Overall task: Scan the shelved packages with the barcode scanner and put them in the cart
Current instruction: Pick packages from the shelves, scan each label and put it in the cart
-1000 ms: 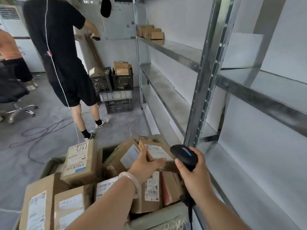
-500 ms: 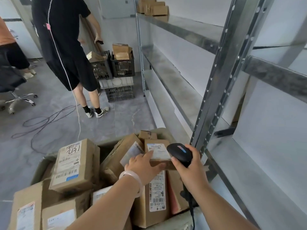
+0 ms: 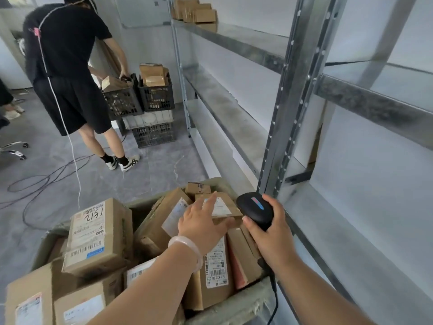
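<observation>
- Left hand [image 3: 201, 225]: fingers straight and spread, laid over a small package [image 3: 228, 208] at the far end of the cart [image 3: 234, 308]; the thumb lies at the package's near edge, and a pale bangle [image 3: 187, 248] sits on the wrist
- Right hand [image 3: 274, 233]: fingers curled round the handle of the black barcode scanner [image 3: 255, 209], just right of the small package; the scanner head carries a blue and red strip, and its cable [image 3: 274, 301] hangs down past the cart rim
- Cart contents: brown cardboard packages, piled and tilted
- Upright package [image 3: 215, 266], below the left wrist: white barcode label with a code beginning 516-K20-00 (remaining print too small to read)
- Large box [image 3: 93, 233], left side: label with a printed 8, handwritten black marks and barcodes
- Top shelf [image 3: 246, 41]: shelved packages [image 3: 196, 12] at its far end
</observation>
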`<action>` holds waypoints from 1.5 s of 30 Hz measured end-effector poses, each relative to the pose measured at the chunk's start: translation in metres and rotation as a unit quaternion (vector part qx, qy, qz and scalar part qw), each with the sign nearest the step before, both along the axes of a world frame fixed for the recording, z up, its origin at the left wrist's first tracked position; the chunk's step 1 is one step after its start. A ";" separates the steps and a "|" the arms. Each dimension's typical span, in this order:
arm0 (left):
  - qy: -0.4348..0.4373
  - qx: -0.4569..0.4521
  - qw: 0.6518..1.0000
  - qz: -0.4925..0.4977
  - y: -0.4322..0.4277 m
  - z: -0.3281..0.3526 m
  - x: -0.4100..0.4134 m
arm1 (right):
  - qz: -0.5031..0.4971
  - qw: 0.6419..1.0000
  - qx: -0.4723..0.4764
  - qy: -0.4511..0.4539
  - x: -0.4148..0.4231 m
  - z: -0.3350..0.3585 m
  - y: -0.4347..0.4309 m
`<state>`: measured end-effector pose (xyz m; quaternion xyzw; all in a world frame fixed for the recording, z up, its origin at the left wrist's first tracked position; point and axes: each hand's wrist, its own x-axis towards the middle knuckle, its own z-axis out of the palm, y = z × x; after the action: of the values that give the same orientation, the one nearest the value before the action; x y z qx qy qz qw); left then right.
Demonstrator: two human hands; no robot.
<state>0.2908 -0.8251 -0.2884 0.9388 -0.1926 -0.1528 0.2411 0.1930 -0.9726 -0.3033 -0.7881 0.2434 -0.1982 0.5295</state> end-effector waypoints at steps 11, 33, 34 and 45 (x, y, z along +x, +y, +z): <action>-0.113 -0.052 0.961 -0.245 -0.039 0.038 -0.096 | -0.213 0.976 -0.021 -0.027 -0.158 0.045 0.028; -0.082 -0.169 0.688 -0.701 -0.073 0.076 -0.615 | -0.672 0.738 -0.029 -0.062 -0.656 0.099 0.163; -0.078 -0.167 0.674 -0.715 -0.069 0.075 -0.642 | -0.689 0.722 -0.035 -0.061 -0.681 0.099 0.170; -0.019 -0.165 0.600 -0.782 -0.055 0.060 -0.862 | -0.759 0.646 -0.052 -0.058 -0.877 0.086 0.215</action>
<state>-0.5710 -0.8800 -0.2280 0.3759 -0.8799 -0.2307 0.1766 -0.6842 -0.7573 -0.2169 -0.3409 0.7146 -0.5882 0.1648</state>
